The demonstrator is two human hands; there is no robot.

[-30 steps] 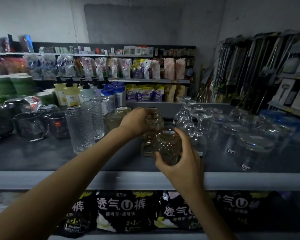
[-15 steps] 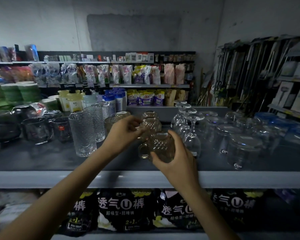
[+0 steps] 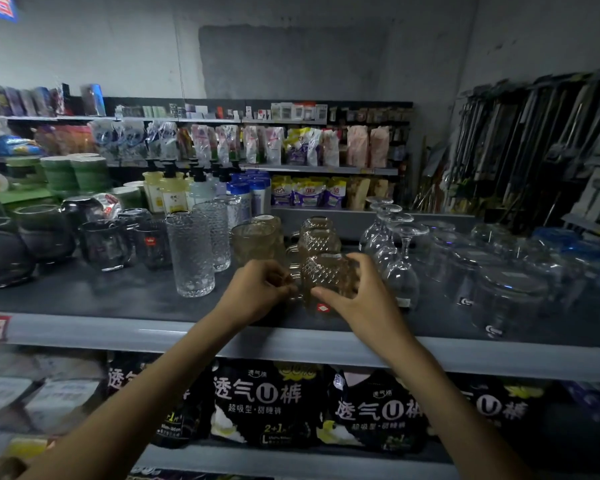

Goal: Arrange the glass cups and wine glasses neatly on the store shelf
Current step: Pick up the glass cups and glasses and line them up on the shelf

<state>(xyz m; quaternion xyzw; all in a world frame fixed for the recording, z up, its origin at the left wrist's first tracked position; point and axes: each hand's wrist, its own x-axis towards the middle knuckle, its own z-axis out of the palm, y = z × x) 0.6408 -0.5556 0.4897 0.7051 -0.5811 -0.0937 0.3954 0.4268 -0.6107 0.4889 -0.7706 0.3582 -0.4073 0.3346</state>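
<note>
An amber diamond-cut glass mug (image 3: 326,277) stands upside down near the front of the dark shelf (image 3: 118,299). My right hand (image 3: 361,299) grips its body from the right. My left hand (image 3: 257,292) pinches its handle on the left. Behind it two more amber mugs (image 3: 317,237) line up toward the back. Clear textured tumblers (image 3: 191,254) stand to the left, and inverted wine glasses (image 3: 395,258) form a row to the right.
Smooth amber cups (image 3: 253,242) sit behind my left hand. Dark glass mugs and pots (image 3: 101,242) fill the shelf's left end, inverted clear jars (image 3: 506,292) the right. Soap bottles (image 3: 174,195) stand further back. Black packs (image 3: 257,400) lie on the shelf below.
My left hand left the rear mug and came forward to the front mug's handle. My right hand brought the front mug down toward the shelf's front edge.
</note>
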